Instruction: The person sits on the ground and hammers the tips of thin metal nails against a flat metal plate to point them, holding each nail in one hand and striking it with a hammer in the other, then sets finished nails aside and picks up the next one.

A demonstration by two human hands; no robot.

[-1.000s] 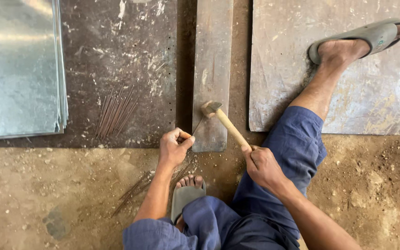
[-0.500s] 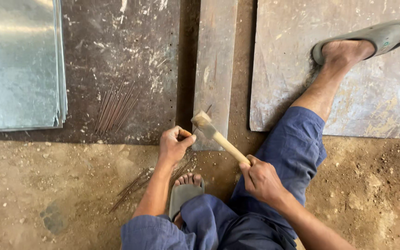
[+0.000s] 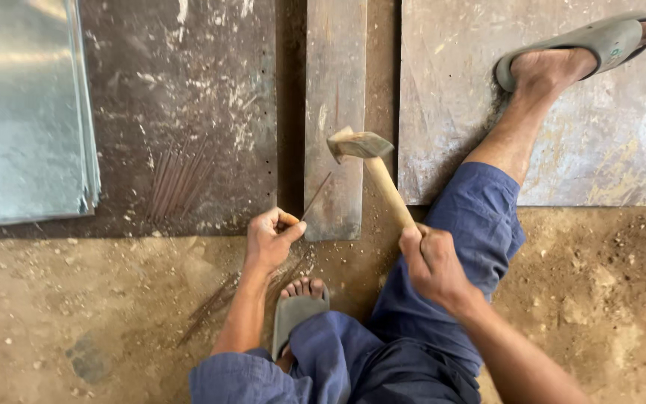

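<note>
Raised since before, the head-heavy hammer [image 3: 371, 168] sits fisted at its handle end in the right hand [image 3: 431, 258]; the left hand [image 3: 271, 238] pinches a thin, bendy wire [image 3: 317, 194].

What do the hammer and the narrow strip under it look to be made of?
The hammer seems to have a pale wooden handle, judging by its tan, matte look, and a dull grey metal head. The narrow grey strip looks like worn steel: scratched, stained, faintly reflective. Neither can be told for certain.

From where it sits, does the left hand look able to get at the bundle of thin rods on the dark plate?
Probably yes: the left hand lies just below the rods with bare plate between, though it already pinches a thin rod.
</note>
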